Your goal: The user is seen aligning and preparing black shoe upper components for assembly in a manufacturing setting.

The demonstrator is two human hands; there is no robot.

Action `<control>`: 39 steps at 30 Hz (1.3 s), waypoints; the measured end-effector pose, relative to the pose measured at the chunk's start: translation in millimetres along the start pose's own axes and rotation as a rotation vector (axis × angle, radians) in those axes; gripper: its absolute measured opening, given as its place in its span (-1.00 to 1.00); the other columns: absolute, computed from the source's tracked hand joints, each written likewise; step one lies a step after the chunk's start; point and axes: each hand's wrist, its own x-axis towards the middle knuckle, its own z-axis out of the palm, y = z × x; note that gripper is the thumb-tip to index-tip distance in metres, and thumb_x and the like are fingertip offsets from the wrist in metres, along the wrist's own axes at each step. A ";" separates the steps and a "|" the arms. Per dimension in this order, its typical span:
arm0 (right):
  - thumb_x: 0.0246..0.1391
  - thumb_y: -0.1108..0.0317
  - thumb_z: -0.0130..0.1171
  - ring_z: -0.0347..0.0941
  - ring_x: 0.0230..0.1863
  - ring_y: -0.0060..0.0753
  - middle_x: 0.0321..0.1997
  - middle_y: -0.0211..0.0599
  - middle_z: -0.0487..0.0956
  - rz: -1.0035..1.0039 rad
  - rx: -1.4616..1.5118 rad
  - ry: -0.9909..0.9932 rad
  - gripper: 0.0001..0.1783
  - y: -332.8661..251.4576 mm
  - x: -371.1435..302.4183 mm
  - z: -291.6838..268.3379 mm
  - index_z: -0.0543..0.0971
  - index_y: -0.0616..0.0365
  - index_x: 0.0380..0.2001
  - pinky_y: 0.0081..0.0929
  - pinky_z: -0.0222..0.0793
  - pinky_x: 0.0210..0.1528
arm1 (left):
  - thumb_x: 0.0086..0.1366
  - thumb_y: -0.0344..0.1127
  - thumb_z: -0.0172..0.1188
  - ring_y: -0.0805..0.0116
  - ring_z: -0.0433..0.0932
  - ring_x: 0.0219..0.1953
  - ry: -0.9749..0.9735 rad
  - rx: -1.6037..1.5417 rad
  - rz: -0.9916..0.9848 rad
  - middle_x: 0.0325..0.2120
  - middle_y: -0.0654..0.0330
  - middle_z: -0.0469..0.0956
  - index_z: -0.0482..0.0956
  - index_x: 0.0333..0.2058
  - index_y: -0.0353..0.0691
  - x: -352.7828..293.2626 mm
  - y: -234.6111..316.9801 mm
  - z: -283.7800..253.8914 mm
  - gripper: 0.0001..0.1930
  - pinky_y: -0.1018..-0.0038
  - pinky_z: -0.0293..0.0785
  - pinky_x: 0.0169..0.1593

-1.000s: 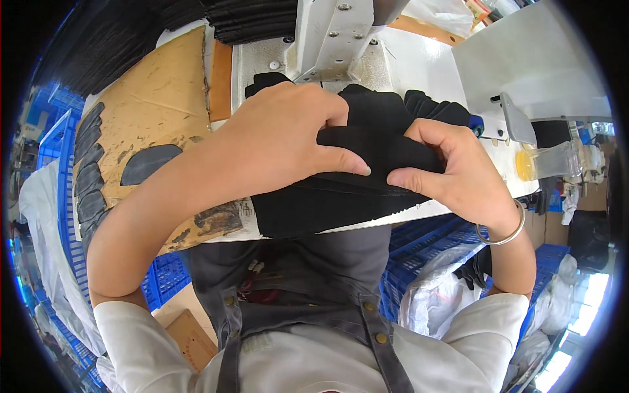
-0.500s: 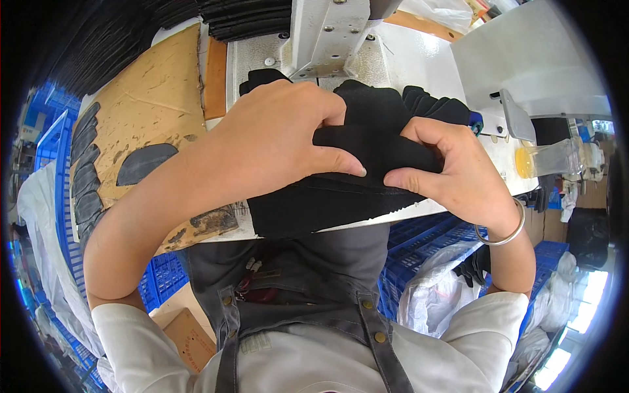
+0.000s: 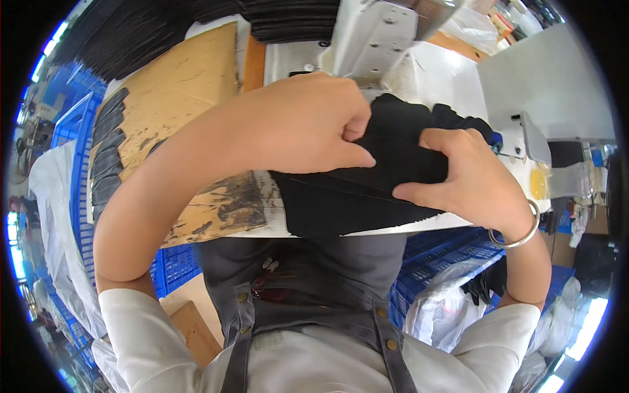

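Note:
A black cloth piece (image 3: 354, 203) lies on the white machine bed in front of me, its near edge along the table's front. My left hand (image 3: 321, 124) rests over its left part, thumb stretched out on the cloth and index finger bent. A gap shows between that thumb and finger; the other left fingers are hidden. On the right part of the cloth lies my right hand (image 3: 468, 173), a bracelet on its wrist. Its thumb and index finger are spread apart. More black cloth (image 3: 458, 119) is bunched behind the right hand.
Beyond the cloth rises a white machine head (image 3: 377, 39). Stained cardboard (image 3: 183, 72) with a row of dark pieces (image 3: 108, 154) covers the left side. Black stacks (image 3: 288, 19) stand behind. To the right are a metal plate (image 3: 534, 137) and a yellow-lidded clear jar (image 3: 567, 180).
The raised fold between my hands has flattened out. Thumb and fingers of both hands have come off it and now rest apart. The whole view has shifted slightly.

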 end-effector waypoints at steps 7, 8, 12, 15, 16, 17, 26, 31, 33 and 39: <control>-0.32 0.19 0.41 0.40 -0.56 0.20 -0.68 0.19 0.39 0.009 0.017 0.080 -0.49 2.3 -4.0 7.3 0.48 0.49 -0.53 -0.25 0.35 -0.44 | 0.13 -0.15 0.31 0.34 0.39 -0.64 0.014 -0.133 0.053 -0.72 0.16 0.42 0.44 -0.56 -0.35 -4.5 -6.3 3.2 -0.64 0.42 0.31 -0.51; -0.32 0.19 0.41 0.40 -0.56 0.20 -0.68 0.19 0.39 0.005 0.017 0.078 -0.49 3.1 -3.5 7.8 0.48 0.49 -0.53 -0.25 0.35 -0.44 | 0.13 -0.15 0.31 0.34 0.39 -0.64 0.032 -0.129 0.055 -0.72 0.16 0.42 0.44 -0.56 -0.35 -5.9 -6.4 3.8 -0.64 0.42 0.30 -0.52; -0.33 0.18 0.42 0.40 -0.54 0.22 -0.66 0.21 0.40 -0.014 0.041 0.095 -0.49 4.6 -1.1 9.9 0.47 0.49 -0.54 -0.24 0.35 -0.44 | 0.13 -0.14 0.31 0.33 0.40 -0.63 0.062 -0.125 0.086 -0.72 0.16 0.41 0.44 -0.56 -0.33 -9.8 -9.2 6.7 -0.64 0.41 0.29 -0.52; -0.33 0.18 0.41 0.40 -0.53 0.23 -0.65 0.21 0.41 -0.028 0.011 0.113 -0.49 3.7 -2.3 9.5 0.47 0.49 -0.54 -0.25 0.35 -0.44 | 0.13 -0.14 0.31 0.31 0.40 -0.64 0.123 -0.128 0.108 -0.73 0.16 0.39 0.42 -0.57 -0.32 -13.0 -9.9 11.5 -0.63 0.40 0.29 -0.51; -0.32 0.17 0.41 0.40 -0.53 0.22 -0.64 0.21 0.41 -0.046 -0.029 0.127 -0.49 3.8 -3.8 9.2 0.47 0.49 -0.54 -0.25 0.36 -0.43 | 0.12 -0.16 0.32 0.29 0.41 -0.62 0.141 -0.134 0.101 -0.71 0.16 0.40 0.41 -0.53 -0.31 -13.8 -9.6 13.4 -0.66 0.40 0.29 -0.49; -0.32 0.17 0.41 0.40 -0.53 0.22 -0.64 0.21 0.41 -0.039 -0.029 0.129 -0.49 4.0 -4.7 8.8 0.47 0.49 -0.54 -0.25 0.36 -0.43 | 0.11 -0.19 0.32 0.27 0.42 -0.60 0.158 -0.140 0.096 -0.69 0.16 0.40 0.39 -0.50 -0.29 -15.1 -8.4 15.0 -0.67 0.39 0.30 -0.48; -0.28 0.04 0.36 0.48 -0.47 0.21 -0.64 0.16 0.48 -0.067 -0.075 0.034 -0.48 7.8 -0.9 2.9 0.53 0.41 -0.60 -0.14 0.41 -0.39 | -0.03 -0.18 0.31 -0.02 0.26 0.15 0.340 0.267 0.295 0.13 -0.02 0.25 0.26 0.15 -0.27 -21.2 34.2 33.7 -0.25 0.22 0.23 0.15; -0.19 0.04 0.34 0.49 -0.53 0.13 -0.65 0.08 0.50 -0.005 -0.063 -0.007 -0.51 20.2 -13.0 -3.5 0.53 0.36 -0.59 -0.21 0.42 -0.43 | 0.16 0.28 -0.01 -0.03 0.00 0.35 0.153 0.284 0.386 0.30 -0.11 -0.01 -0.03 0.28 -0.41 -8.0 25.7 57.7 -0.04 0.16 -0.07 0.34; -0.15 0.07 0.32 0.50 -0.56 0.05 -0.66 0.04 0.51 0.040 -0.058 -0.064 -0.54 25.9 -24.3 -8.3 0.53 0.36 -0.58 -0.27 0.42 -0.46 | 0.15 0.31 -0.02 0.00 -0.02 0.35 0.150 0.301 0.402 0.31 -0.09 0.00 -0.01 0.28 -0.41 -10.5 27.5 56.1 -0.03 0.15 -0.08 0.34; 0.00 0.33 0.31 0.23 -0.71 -0.71 -0.74 -0.48 0.39 0.158 0.370 -0.056 -0.70 42.1 -36.5 -8.7 0.41 0.23 -0.60 -0.66 0.14 -0.64 | 0.11 0.31 0.00 0.02 0.01 0.35 0.072 0.323 0.456 0.30 -0.03 0.05 0.08 0.26 -0.39 -6.7 27.5 49.7 -0.04 0.13 -0.10 0.34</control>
